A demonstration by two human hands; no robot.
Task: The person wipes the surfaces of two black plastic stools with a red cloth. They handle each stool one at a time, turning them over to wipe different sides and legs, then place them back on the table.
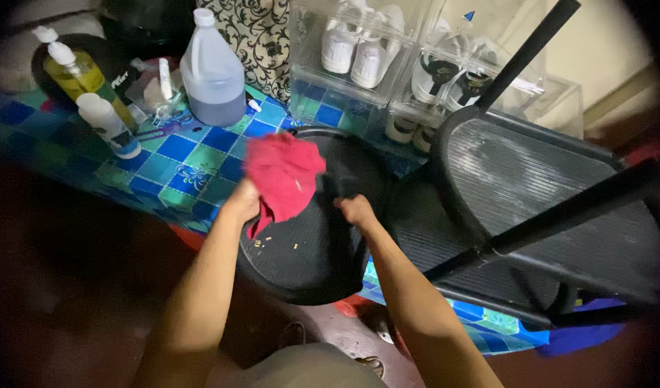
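Observation:
My left hand (pixel 243 202) grips a red cloth (pixel 283 176) and presses it on a black round chair part (pixel 308 251), which lies on the blue and green checked table cover (pixel 179 169). A few small crumbs lie on the black surface just below the cloth. My right hand (pixel 356 210) holds the black part near its middle, by a raised rib. To the right lies the rest of the black chair (pixel 531 187), overturned, with its legs sticking out.
At the back left stand a large clear jug of bluish liquid (pixel 213 72), a yellow pump bottle (pixel 71 68) and a white bottle (pixel 107 123). Clear shoe boxes with white sneakers (pixel 366 50) line the back. Dark floor lies below.

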